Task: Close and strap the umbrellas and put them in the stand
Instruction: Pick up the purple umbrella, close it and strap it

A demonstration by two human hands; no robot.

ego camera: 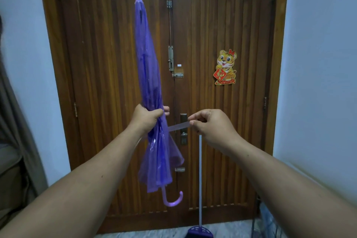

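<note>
My left hand (146,120) squeezes the purple umbrella (148,83), tip up, by the door (212,121). My right hand (210,125) pinches its strap (178,126), pulled out sideways. If my pinch slips, the folds could puff open.

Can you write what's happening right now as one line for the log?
left hand: grips closed purple umbrella, tip up | right hand: pulls strap out sideways | strap: not wrapped yet

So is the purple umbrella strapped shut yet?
Not yet. The umbrella is folded, but the right hand holds its strap pulled out sideways, unfastened.
</note>
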